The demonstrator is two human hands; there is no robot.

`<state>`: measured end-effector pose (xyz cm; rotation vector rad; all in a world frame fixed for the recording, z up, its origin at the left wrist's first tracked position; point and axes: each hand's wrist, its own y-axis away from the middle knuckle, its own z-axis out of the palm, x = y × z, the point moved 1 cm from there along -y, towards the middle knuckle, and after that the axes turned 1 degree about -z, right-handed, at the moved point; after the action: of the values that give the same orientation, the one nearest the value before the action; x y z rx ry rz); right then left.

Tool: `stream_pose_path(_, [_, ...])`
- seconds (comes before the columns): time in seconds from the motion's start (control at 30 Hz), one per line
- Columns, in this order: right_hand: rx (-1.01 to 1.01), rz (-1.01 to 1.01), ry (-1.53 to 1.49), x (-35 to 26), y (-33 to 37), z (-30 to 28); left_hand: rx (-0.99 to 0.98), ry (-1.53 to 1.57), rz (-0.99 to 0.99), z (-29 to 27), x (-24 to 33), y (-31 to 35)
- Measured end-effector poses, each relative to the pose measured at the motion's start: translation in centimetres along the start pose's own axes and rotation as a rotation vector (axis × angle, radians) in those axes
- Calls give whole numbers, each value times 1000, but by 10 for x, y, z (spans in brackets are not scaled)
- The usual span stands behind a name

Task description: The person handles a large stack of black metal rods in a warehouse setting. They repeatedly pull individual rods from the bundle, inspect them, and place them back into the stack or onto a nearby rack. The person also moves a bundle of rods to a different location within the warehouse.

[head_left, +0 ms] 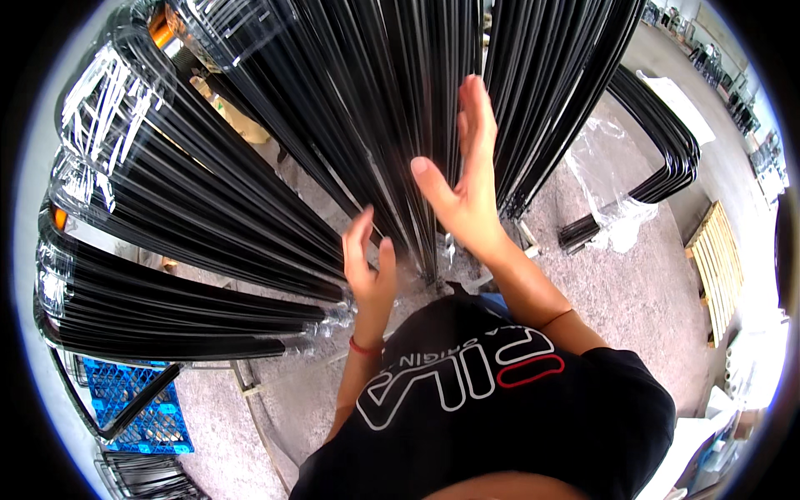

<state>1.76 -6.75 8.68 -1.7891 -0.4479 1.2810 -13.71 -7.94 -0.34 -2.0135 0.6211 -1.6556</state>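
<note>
**Both hands open at the hanging rod bundle, centre frame**

Your right hand [468,187] is up at centre frame, palm flat, fingers straight and together, thumb spread out to the left. It grips nothing. Fingertips lie against the black rods [392,125] that fan down from the top edge; the palm edge looks to be touching them, but I can't tell how firmly.

Your left hand [369,258] sits lower, just left of centre, near the point where the rods converge. Fingers are loosely curled and half open, nothing clamped between them. Fingertips are at the rods' lower ends, touching or just beside; can't tell which.

The rods are thin, glossy and black, packed in dense bundles. The one you work on hangs at top centre and narrows toward a point between your two hands. More bundles [192,233] fan out across the left half of the frame, some wrapped in clear film [100,108] at upper left.

Around you:
- Bent black rods [667,158] lie on the floor at right, with a clear plastic bag [612,208] under their ends.
- Blue crate [137,404] at lower left.
- Wooden pallet [721,267] at right edge.
- Concrete floor [633,308] under everything.

Red band [365,347] on your left wrist. Black shirt [517,417] fills the lower centre.
</note>
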Motion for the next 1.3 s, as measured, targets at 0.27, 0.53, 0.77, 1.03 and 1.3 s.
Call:
stream_pose_path(0.27, [-249,469,-406,59,37,18,39,281,-198,39,-20,-22])
stream_pose_path(0.53, [-398,557,-574,76,34,10,20,60,-176,32,-19,-37])
stream_pose_path(0.77, [-375,395,-370,87,37,15,-49,-206,-169,24,0,-50])
stream_pose_path(1.03, [-423,409,-299,107,44,20,-100,-222,-76,25,-12,-53])
stream_pose_path(1.3, [-420,368,-238,105,43,19,-176,-266,-89,24,-8,-53])
